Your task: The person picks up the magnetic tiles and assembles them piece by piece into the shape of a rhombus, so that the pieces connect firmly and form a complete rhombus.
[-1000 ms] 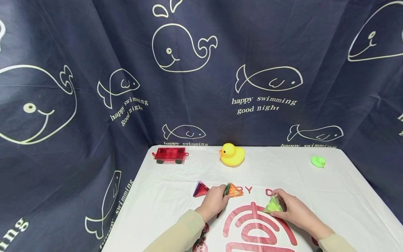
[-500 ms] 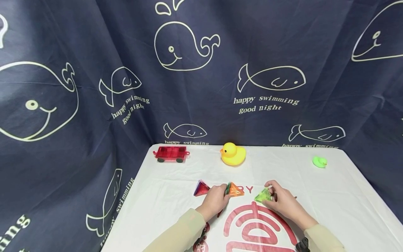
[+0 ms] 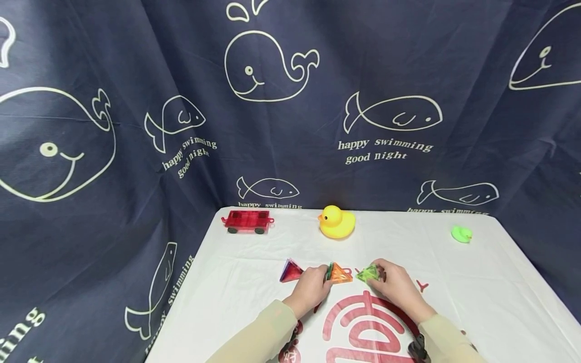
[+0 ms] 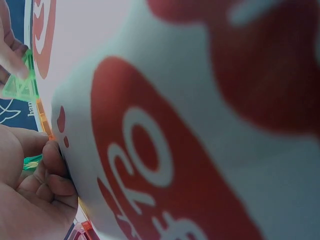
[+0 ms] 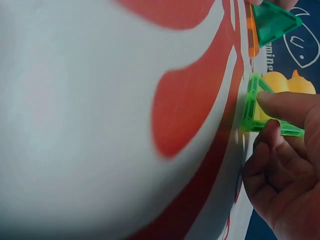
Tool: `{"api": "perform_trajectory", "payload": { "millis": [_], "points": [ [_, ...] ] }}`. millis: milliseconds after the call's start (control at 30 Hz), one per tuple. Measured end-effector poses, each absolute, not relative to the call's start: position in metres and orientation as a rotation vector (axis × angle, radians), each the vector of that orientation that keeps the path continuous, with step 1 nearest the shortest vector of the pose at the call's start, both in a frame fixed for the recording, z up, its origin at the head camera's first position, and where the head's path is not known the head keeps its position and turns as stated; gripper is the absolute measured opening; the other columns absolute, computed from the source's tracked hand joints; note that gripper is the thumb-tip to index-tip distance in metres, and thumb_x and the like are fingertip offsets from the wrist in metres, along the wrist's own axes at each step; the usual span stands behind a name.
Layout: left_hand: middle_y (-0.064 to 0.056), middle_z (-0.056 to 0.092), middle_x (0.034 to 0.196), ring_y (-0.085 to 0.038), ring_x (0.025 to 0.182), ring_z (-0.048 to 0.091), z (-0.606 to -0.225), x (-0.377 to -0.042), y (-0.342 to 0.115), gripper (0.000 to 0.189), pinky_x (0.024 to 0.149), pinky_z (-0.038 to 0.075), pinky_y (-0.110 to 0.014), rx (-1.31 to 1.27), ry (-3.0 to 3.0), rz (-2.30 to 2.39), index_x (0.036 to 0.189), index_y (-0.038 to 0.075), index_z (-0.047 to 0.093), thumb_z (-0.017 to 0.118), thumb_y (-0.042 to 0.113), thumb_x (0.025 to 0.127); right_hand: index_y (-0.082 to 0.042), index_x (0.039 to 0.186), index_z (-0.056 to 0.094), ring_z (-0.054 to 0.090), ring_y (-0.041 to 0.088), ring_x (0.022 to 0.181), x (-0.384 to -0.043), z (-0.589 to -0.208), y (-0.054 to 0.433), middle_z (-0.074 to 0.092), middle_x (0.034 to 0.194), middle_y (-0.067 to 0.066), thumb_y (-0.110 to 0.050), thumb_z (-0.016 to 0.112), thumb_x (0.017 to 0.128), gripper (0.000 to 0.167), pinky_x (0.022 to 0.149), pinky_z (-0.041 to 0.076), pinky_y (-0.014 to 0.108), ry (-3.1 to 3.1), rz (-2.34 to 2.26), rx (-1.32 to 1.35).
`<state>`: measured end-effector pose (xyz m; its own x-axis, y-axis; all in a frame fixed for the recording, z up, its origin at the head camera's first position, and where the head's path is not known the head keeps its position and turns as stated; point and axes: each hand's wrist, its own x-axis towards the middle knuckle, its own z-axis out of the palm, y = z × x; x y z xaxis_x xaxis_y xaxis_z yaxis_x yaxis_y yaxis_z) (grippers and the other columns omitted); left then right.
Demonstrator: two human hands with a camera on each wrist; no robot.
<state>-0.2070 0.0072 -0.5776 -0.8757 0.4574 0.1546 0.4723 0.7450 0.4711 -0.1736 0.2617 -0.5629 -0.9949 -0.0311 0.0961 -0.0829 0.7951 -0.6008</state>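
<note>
Pinching a lime-green translucent plastic triangular piece [image 3: 368, 273] with my right grip [image 3: 394, 280].
I'm holding it just right of an orange translucent triangular piece [image 3: 340, 274], apart from it, at the white-covered desk [image 3: 481, 287]; my left grip [image 3: 311, 285] is pinching a dark-green translucent triangle [image 5: 272, 24] beside the orange one, while a yellow toy duck [image 3: 337, 224] is sitting farther back.

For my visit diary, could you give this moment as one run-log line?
left hand: holds dark green triangle | right hand: pinches lime triangle | orange piece: between hands, apart from lime triangle
</note>
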Motion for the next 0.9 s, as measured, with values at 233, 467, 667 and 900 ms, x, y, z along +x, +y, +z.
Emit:
{"api": "perform_trajectory", "payload": {
  "millis": [233, 467, 667, 900],
  "points": [
    [-0.004, 0.07, 0.083, -0.016, 0.076, 0.068, -0.578, -0.207, 0.009, 0.014, 0.068, 0.054, -0.035, -0.774, -2.915, -0.767, 0.103, 0.007, 0.069, 0.075, 0.017, 0.095, -0.009, 0.088, 0.066, 0.046, 0.014, 0.064, -0.185, -0.566, 0.252, 0.052, 0.071, -0.002, -0.016, 0.084, 0.085, 0.019, 0.059, 0.038, 0.032, -2.85, 0.939, 0.107],
    [-0.004, 0.07, 0.081, -0.017, 0.075, 0.068, -0.577, -0.207, 0.009, 0.014, 0.067, 0.054, -0.035, -0.783, -2.908, -0.749, 0.102, 0.007, 0.069, 0.075, 0.017, 0.094, -0.014, 0.078, 0.063, 0.044, 0.015, 0.063, -0.195, -0.566, 0.239, 0.048, 0.069, -0.002, -0.016, 0.081, 0.089, 0.021, 0.06, 0.038, 0.034, -2.837, 0.858, 0.182],
    [-0.004, 0.069, 0.078, -0.018, 0.073, 0.068, -0.579, -0.209, 0.011, 0.011, 0.066, 0.054, -0.036, -0.78, -2.895, -0.708, 0.096, 0.008, 0.068, 0.075, 0.016, 0.093, -0.008, 0.084, 0.073, 0.046, 0.014, 0.063, -0.199, -0.564, 0.225, 0.051, 0.07, -0.003, -0.015, 0.079, 0.091, 0.012, 0.059, 0.041, 0.034, -2.825, 0.807, 0.243],
    [-0.006, 0.069, 0.073, -0.025, 0.072, 0.072, -0.577, -0.208, 0.012, 0.01, 0.063, 0.056, -0.038, -0.798, -2.879, -0.575, 0.09, 0.008, 0.069, 0.071, 0.017, 0.095, -0.007, 0.077, 0.073, 0.045, 0.013, 0.062, -0.2, -0.564, 0.211, 0.051, 0.07, -0.003, -0.01, 0.082, 0.086, 0.013, 0.059, 0.042, 0.034, -2.79, 0.723, 0.298]
  ]
}}
